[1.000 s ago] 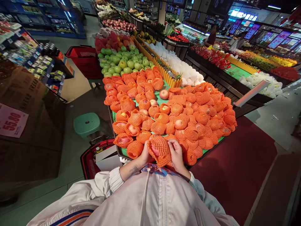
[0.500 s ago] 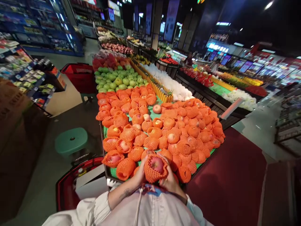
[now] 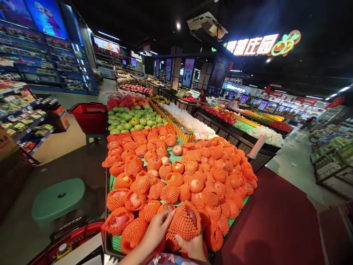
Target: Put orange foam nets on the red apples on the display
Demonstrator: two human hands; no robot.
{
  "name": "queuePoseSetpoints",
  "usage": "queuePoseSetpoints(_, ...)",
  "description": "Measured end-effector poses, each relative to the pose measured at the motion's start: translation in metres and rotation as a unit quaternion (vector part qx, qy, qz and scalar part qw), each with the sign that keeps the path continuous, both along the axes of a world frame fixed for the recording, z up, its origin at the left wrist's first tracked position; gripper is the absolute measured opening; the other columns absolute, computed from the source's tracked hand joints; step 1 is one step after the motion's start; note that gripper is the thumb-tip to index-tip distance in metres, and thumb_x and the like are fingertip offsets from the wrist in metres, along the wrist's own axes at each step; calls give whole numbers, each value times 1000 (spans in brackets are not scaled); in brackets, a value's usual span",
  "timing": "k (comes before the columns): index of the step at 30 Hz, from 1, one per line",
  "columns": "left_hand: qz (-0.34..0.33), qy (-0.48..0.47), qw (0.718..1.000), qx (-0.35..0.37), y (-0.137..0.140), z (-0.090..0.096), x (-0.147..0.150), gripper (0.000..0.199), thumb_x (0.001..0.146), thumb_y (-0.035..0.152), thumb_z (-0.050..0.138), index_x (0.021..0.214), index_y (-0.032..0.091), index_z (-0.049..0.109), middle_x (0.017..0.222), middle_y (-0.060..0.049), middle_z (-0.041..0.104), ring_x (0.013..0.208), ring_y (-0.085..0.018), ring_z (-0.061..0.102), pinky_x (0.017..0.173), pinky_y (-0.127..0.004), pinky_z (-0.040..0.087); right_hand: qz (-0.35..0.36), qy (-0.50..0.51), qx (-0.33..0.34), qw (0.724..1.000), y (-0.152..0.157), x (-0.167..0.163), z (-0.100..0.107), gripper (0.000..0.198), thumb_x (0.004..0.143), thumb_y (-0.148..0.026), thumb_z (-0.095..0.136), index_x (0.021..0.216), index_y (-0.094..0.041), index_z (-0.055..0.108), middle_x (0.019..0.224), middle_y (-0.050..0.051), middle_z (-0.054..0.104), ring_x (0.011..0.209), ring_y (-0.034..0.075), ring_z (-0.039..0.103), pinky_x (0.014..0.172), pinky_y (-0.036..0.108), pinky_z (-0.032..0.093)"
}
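Observation:
An apple in an orange foam net (image 3: 185, 225) is held low in front of me, at the near edge of the display. My right hand (image 3: 192, 246) grips it from below and the right, thumb across the net's front. On its left side, my left hand (image 3: 156, 231) closes against the net with thumb and fingers; some fingertips are hidden. A little reddish skin shows through the net's opening. Many netted apples (image 3: 170, 194) lie around it on a green mat (image 3: 116, 243), and one bare apple (image 3: 177, 150) sits further back.
Green fruit (image 3: 135, 121) lies beyond the apples, with white-wrapped produce (image 3: 190, 123) behind a small yellow fence (image 3: 176, 127). At left are a green stool (image 3: 59, 198), a red basket (image 3: 91, 117) and another red basket (image 3: 49, 252) holding a bottle. People stand among the far counters.
My view has tilted up, showing more signs and ceiling. The held apple has turned so its netted side faces me. My left hand has shifted to its left side.

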State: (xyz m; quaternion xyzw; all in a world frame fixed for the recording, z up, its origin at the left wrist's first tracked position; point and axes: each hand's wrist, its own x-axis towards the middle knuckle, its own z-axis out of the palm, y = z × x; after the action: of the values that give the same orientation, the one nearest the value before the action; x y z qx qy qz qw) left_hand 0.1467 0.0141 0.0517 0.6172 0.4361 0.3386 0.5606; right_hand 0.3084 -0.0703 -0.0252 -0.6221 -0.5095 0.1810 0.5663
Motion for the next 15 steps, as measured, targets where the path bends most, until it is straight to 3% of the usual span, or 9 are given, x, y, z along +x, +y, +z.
queuePoseSetpoints(3,-16,3,999,33,7,9,-7,59,84,77,57,75,20,69,78,-8,73,78,-26,66,79,-38,57,25,64,25,997,4,7,8,57,73,-28,73,128,-23,58,115,13,77,105,32,77,91,44,64)
queuePoseSetpoints(5,-32,1,998,52,7,17,-15,52,89,70,57,92,20,71,97,-10,75,91,-27,68,89,-40,56,1,7,30,1000,5,11,17,60,71,-27,76,128,-22,58,119,15,75,111,33,74,98,48,61)
queuePoseSetpoints(7,-73,2,996,59,4,23,-20,52,89,62,64,121,22,67,129,-14,70,118,-31,65,108,-45,49,-18,-65,41,997,7,13,28,66,67,-27,80,130,-19,58,123,17,72,117,35,71,103,51,58)
queuePoseSetpoints(9,-130,17,990,50,-2,27,-22,77,81,55,76,147,23,52,156,-16,52,143,-35,48,123,-50,34,-9,-108,40,993,8,13,37,72,67,-25,80,134,-18,55,128,18,69,119,34,69,104,49,58)
queuePoseSetpoints(12,-178,78,980,40,-10,28,-14,117,64,42,89,162,20,29,170,-19,31,156,-39,28,129,-54,20,17,-169,23,985,11,11,44,74,68,-22,79,138,-20,54,132,16,66,120,32,68,101,44,60)
queuePoseSetpoints(15,-153,118,979,64,-13,27,-1,120,59,31,90,162,19,28,168,-20,33,156,-39,29,130,-55,21,33,-235,26,971,13,10,37,69,72,-16,70,140,-24,56,135,13,64,122,31,67,101,44,60)
